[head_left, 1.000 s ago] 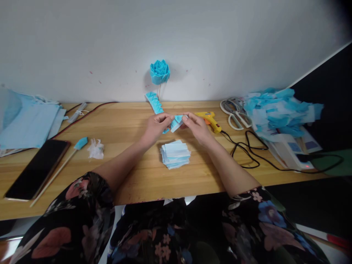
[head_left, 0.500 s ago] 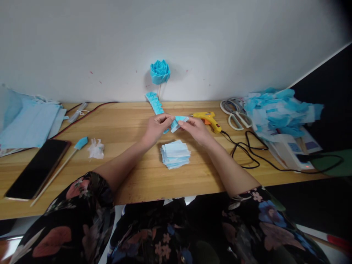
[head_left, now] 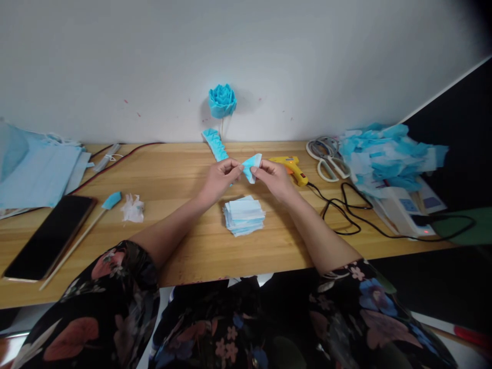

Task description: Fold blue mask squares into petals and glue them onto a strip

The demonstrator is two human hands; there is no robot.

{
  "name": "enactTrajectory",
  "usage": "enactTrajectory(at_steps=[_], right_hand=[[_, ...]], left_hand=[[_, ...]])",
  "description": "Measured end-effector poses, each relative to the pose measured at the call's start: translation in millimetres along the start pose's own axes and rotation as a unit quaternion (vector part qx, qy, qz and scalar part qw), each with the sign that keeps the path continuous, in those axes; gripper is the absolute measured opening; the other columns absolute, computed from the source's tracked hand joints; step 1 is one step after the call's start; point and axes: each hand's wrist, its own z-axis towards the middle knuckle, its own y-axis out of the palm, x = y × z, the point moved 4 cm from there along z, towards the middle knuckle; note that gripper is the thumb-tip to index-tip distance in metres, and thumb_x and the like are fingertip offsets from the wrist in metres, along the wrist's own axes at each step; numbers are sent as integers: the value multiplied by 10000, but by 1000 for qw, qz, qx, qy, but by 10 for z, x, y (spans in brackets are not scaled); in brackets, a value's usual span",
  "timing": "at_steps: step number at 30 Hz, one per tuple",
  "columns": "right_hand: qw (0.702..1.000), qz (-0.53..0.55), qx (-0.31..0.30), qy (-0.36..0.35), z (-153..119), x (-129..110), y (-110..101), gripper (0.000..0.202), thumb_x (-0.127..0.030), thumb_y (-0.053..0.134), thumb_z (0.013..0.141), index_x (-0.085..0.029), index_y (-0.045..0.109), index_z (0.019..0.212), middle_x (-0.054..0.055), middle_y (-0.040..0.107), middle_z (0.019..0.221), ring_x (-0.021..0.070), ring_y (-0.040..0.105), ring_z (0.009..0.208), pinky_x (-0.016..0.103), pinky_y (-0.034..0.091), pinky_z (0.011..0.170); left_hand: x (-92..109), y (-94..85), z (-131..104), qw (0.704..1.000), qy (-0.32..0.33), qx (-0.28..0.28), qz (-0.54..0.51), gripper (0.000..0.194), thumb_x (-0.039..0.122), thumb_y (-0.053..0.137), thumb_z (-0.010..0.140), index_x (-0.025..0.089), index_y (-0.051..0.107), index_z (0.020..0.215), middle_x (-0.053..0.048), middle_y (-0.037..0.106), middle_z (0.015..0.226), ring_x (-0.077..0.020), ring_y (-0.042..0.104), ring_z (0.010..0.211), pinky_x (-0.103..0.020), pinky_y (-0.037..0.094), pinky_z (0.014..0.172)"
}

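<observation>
Between my hands is a small piece of blue and white mask fabric [head_left: 251, 166], folded so that it narrows toward the left. My left hand [head_left: 221, 179] pinches its narrow left end. On its wider right side, my right hand [head_left: 274, 177] grips it between thumb and fingers. Below my hands lies a stack of cut pale-blue fabric pieces [head_left: 245, 215]. Behind my left hand runs a row of folded blue pieces [head_left: 216, 144]. A yellow glue gun [head_left: 289, 166] rests just past my right hand, its nozzle hidden.
A blue fabric rose [head_left: 222, 101] on a stick stands by the wall. To the left are face masks [head_left: 34, 169], a phone [head_left: 52, 236], a blue-tipped stick [head_left: 82, 236] and a white scrap [head_left: 132, 208]. Scissors [head_left: 328, 166], blue scraps [head_left: 392, 154] and a power strip [head_left: 407, 210] are right.
The fabric piece in my hands has turned, and its wide white-edged side now points up and right. My right fingers have shifted along it. The view has moved slightly.
</observation>
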Motion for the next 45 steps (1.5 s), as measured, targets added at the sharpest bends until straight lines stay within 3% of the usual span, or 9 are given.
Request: enactTrajectory(at_steps=[8, 15, 26, 31, 34, 40, 45], right_hand=[[999, -43, -6, -14, 21, 41, -25, 313, -476, 674, 826, -208, 590, 688, -30, 553, 666, 141, 477, 680, 301, 372, 695], [999, -48, -9, -13, 23, 60, -29, 374, -507, 674, 843, -210, 550, 654, -35, 518, 656, 132, 442, 669, 292, 344, 677], [999, -17, 27, -30, 31, 21, -55, 601, -776, 602, 862, -227, 487, 645, -34, 430, 648, 135, 407, 650, 301, 352, 663], [1000, 2, -7, -5, 22, 22, -7, 481, -685, 745, 774, -222, 615, 775, -31, 552, 705, 139, 466, 681, 285, 380, 658], [1000, -10, 11, -1, 26, 30, -13, 431, -610, 777, 755, -219, 596, 751, -39, 536, 684, 129, 449, 664, 278, 356, 632], [999, -27, 27, -10, 29, 36, -40, 398, -550, 735, 801, -224, 530, 698, -52, 473, 653, 117, 402, 641, 279, 314, 619], [1000, -28, 5, -12, 13, 23, -13, 380, -552, 740, 795, -219, 571, 725, -44, 497, 669, 123, 420, 650, 278, 327, 622]], left_hand=[[29, -22, -21, 999, 10, -22, 37, 307, 338, 602, 964, 189, 610, 697, 22, 605, 655, -96, 512, 602, -238, 431, 630], [7, -13, -15, 998, 20, -28, 61, 259, 312, 597, 936, 188, 624, 710, 21, 587, 659, -103, 487, 611, -242, 398, 615], [-17, -20, -13, 997, 8, -9, 79, 247, 368, 605, 888, 194, 630, 715, 17, 579, 648, -114, 481, 612, -252, 392, 611], [18, -3, -36, 996, 18, 1, 89, 221, 353, 639, 876, 195, 651, 723, 27, 561, 641, -116, 468, 614, -249, 365, 594], [35, 0, -53, 996, 22, 1, 92, 231, 350, 635, 885, 195, 643, 714, 31, 551, 636, -115, 463, 608, -251, 368, 599], [58, -17, -57, 995, 44, -23, 85, 438, 455, 531, 990, 196, 580, 640, 8, 555, 626, -123, 498, 615, -266, 416, 643], [4, 3, -39, 996, 31, -30, 79, 289, 432, 622, 925, 199, 648, 756, 16, 594, 681, -123, 511, 646, -257, 411, 647]])
